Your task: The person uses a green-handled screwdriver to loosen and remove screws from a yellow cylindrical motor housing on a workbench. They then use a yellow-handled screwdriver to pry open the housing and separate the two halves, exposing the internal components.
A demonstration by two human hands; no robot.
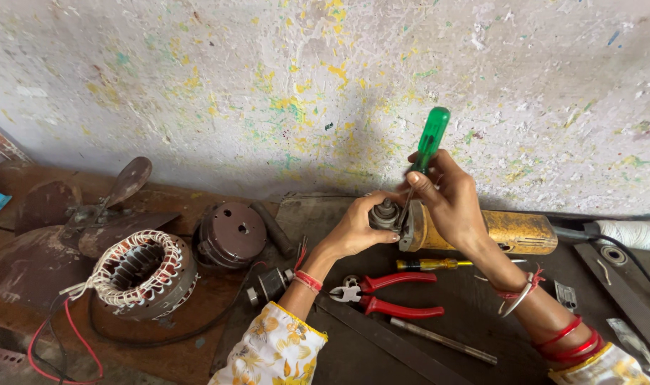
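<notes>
Yellow tool: an angle grinder [510, 232] lies on its side on the dark workbench [382, 353], body running toward 3 o'clock, head near frame centre where both hands can reach it.
Left hand: the left hand [357, 228] comes in from 7 o'clock, fingers curled tight round the grinder's metal spindle head [384, 214], seemingly to steady it.
Right hand: the right hand [446, 199] pinches a green-handled screwdriver [428, 142] between thumb and fingertips; handle tilts toward 1 o'clock, tip buried at the head.
Below the hands: red-handled cutting pliers [389, 296] and a yellow-handled screwdriver [432, 264] at 6 o'clock, close by.
Far left: a copper-wound motor stator [136, 274] and a brown motor cover [232, 232] at 9 o'clock, well apart.
Backdrop: paint-flecked white wall [197, 78].
</notes>
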